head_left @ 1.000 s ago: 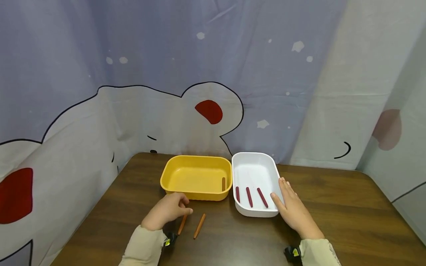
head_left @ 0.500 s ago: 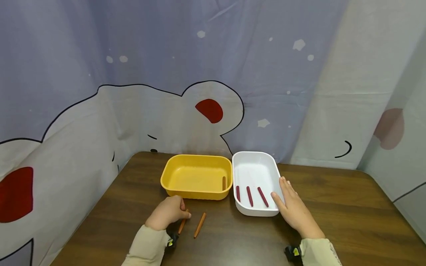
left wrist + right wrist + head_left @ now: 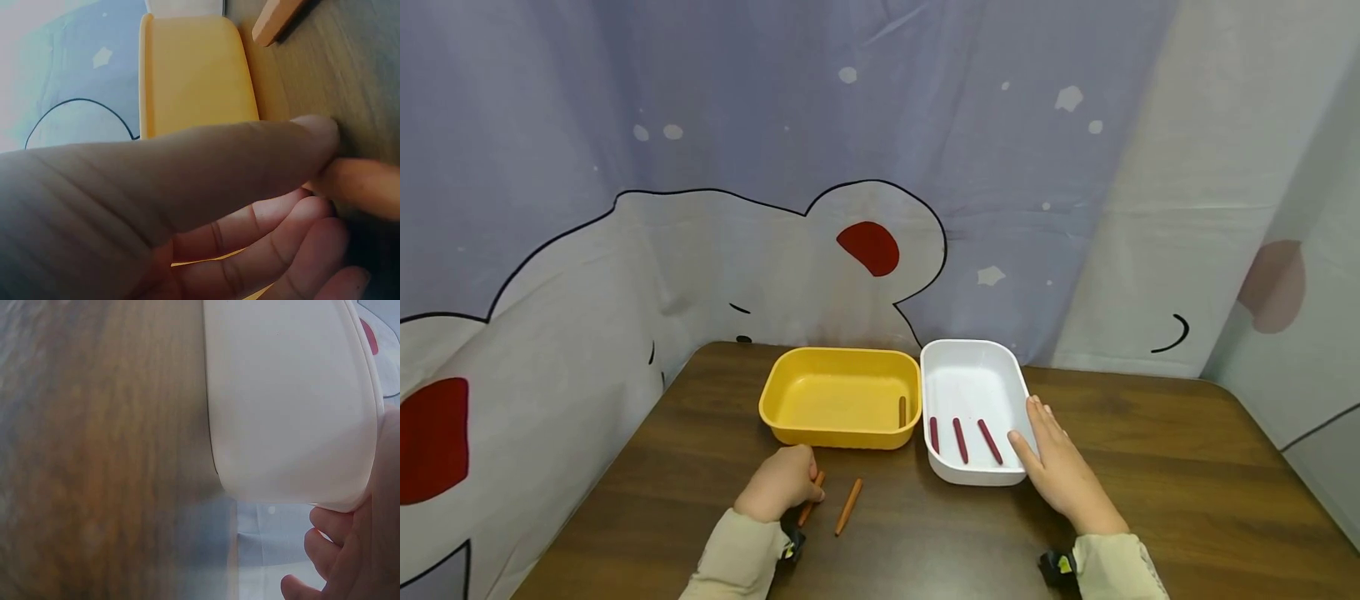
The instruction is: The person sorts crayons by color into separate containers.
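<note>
Closer to the table (image 3: 925, 542) than a second ago, the left hand (image 3: 781, 483) now pinches a slim orange crayon (image 3: 806, 512) lying near-left of the yellow tray (image 3: 842, 438) — thumb against fingers. The right hand (image 3: 1062, 471) — fingers straight, thumb apart — touches the white tray (image 3: 976, 476).

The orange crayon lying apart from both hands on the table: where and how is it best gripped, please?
Probably pinch the orange crayon across its middle, coming from above, finger and thumb on its long sides. It's slim, lies flat and slanted, and tabletop shows along both sides; the left hand is nearer.
</note>
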A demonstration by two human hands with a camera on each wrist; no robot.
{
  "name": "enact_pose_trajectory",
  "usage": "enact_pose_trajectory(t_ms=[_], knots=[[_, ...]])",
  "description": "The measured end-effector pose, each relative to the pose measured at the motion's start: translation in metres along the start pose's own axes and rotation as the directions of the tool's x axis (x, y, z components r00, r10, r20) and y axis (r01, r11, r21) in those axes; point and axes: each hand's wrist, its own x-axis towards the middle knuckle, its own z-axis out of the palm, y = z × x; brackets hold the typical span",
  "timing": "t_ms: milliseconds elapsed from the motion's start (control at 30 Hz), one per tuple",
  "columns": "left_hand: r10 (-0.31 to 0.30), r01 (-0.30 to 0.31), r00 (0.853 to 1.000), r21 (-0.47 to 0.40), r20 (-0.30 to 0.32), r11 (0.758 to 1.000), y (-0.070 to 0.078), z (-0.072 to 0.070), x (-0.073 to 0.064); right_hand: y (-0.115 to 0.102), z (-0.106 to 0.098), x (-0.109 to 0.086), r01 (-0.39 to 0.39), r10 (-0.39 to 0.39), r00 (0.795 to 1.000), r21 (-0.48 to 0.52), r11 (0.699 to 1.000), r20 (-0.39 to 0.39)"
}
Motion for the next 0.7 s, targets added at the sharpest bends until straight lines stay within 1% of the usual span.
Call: enact_pose_trajectory(t_ms=[167,267,433,600,700], knots=[[0.018,-0.018,1.000,-0.013,-0.006,1.000,0.0009,0.0022,0.0009,0.0002,0.0004,0.0000,0.004,-0.004,1.000,-0.002,1.000,-0.002],[0.018,-0.018,1.000,-0.025,0.000,1.000,0.0018,0.0029,0.0011,0.0003,0.0006,-0.0002,0.004,-0.004,1.000,-0.001,1.000,-0.002],[0.024,-0.024,1.000,-0.031,-0.008,0.999,0.0030,0.0013,0.0015,0.0016,0.0005,0.0011,-0.001,0.001,1.000,-0.005,1.000,-0.003],[0.015,-0.015,1.000,-0.092,0.002,0.996,0.0036,-0.0025,0.0002,0.0020,0.0008,0.0013,-0.008,0.008,1.000,-0.006,1.000,0.000],[0.033,-0.033,0.999,-0.137,-0.005,0.990,0.0037,-0.0043,-0.0007,0.0010,0.0007,0.0004,-0.011,0.011,1.000,-0.004,1.000,0.004]])
